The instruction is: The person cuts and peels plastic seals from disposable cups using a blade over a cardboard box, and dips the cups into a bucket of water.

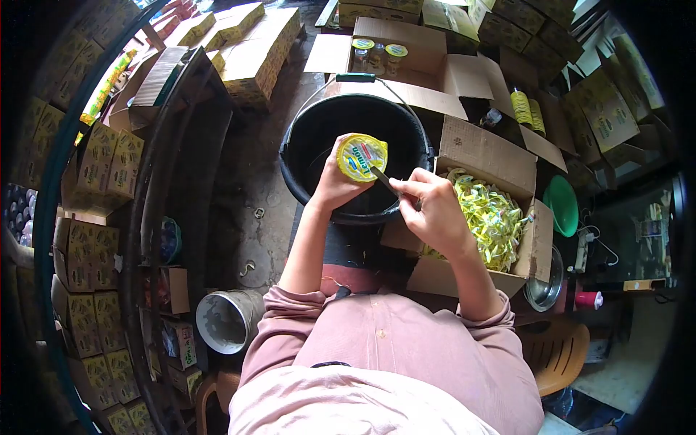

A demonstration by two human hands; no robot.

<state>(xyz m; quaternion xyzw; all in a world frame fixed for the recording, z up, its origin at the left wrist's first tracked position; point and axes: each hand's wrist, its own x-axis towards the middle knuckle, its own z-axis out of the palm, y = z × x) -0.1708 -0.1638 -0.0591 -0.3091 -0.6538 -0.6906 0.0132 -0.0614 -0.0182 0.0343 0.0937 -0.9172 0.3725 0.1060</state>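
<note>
Pale pink cloth [348, 406]: draped over our shirt [406, 341].
Left hand [333, 185]: we grip the yellow "Lemon"-lidded cup [361, 156] above a black bucket [304, 134].
Right hand [433, 206]: we pinch a flat blade [380, 176] at its rim.

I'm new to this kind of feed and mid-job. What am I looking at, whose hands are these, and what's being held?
There's no machine here: these are a person's bare hands. The only picture comes from a camera on their head, looking forward and down, so the pink shirt below is their own.

The left hand holds a cup with a yellow "Lemon" lid above a black bucket. The right hand holds a thin blade, its tip at the lid.

Right of the bucket is a box of yellow-green strips; beyond it, another box holds lidded cups.
</note>
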